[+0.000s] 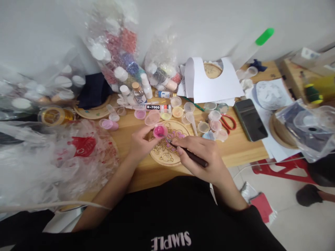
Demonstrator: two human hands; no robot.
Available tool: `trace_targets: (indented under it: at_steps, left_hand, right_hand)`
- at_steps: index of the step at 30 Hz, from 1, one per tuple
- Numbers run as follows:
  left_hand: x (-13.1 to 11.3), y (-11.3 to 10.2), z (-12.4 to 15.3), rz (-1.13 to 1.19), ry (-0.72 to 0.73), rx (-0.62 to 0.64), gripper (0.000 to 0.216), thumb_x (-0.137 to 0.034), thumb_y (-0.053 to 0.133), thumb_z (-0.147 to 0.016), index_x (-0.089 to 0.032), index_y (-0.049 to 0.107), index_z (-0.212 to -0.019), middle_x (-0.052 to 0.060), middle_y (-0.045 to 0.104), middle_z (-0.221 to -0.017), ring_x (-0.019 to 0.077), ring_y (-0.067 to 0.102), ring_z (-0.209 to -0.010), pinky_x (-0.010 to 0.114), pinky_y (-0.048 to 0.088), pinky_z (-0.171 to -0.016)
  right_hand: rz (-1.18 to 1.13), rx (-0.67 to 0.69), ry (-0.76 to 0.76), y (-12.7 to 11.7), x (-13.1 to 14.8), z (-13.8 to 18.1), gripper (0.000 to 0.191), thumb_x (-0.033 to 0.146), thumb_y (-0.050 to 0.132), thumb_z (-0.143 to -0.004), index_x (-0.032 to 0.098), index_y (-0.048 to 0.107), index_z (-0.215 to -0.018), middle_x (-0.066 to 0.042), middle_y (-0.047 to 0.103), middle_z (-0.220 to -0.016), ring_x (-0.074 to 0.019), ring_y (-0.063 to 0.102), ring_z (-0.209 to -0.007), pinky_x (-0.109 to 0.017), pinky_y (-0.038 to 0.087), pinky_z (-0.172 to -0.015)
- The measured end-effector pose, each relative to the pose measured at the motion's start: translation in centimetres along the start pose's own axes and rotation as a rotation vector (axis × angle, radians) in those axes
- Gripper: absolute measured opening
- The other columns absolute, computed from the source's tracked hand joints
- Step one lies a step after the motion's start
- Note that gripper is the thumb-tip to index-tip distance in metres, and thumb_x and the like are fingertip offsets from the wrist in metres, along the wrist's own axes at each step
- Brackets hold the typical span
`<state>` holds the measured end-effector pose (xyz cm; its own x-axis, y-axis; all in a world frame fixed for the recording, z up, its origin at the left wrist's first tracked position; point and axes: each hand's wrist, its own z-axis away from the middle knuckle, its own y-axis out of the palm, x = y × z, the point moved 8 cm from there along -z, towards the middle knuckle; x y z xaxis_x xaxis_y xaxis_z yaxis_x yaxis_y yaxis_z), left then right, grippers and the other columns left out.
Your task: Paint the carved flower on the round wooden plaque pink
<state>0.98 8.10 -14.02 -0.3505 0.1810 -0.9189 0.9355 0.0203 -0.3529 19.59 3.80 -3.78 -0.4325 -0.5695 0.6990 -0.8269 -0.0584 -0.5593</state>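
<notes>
My left hand (142, 141) pinches a small cup of pink paint (160, 131) and holds it over the top edge of a round wooden disc (167, 153) with an engraved pattern, partly coloured pink. My right hand (202, 157) grips a dark-handled brush (187, 152). The brush tip points up-left and reaches the pink cup. The disc lies flat on the wooden table (235, 150) right in front of me.
Several small paint cups (213, 120) lie behind and right of the disc, with a B-7000 glue tube (154, 107), red scissors (229, 122) and a phone (250, 119). Plastic bags (78, 157) cover the left side. White paper (209, 82) leans at the back. A red stool (285, 170) stands at right.
</notes>
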Motion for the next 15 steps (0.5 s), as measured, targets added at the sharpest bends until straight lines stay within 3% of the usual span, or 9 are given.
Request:
trace_targets:
  at_steps: [8,15]
  left_hand:
    - [-1.4,0.1,0.0,-0.009,0.068,0.042,0.021,-0.037,0.084,-0.09,-0.025,0.084,-0.107,0.004,0.086,-0.112,0.0232,0.083,-0.103,0.034,0.069,-0.096]
    - [-0.4,-0.2,0.2,0.03,0.013,0.038,0.025,-0.031,0.086,-0.087,-0.026,0.084,-0.111,0.005,0.086,-0.112,0.0257,0.083,-0.102,0.038,0.071,-0.092]
  right_hand:
    - [-0.03,-0.027,-0.002,-0.1,0.0,-0.4,0.023,0.015,0.064,-0.102,0.02,0.077,-0.119,-0.008,0.086,-0.1,-0.0192,0.084,-0.09,-0.03,0.068,-0.078]
    - [-0.043,0.041,0.0,0.3,0.1,-0.3,0.018,0.015,0.064,-0.101,0.019,0.077,-0.112,-0.007,0.085,-0.091,-0.0176,0.081,-0.077,-0.029,0.066,-0.069]
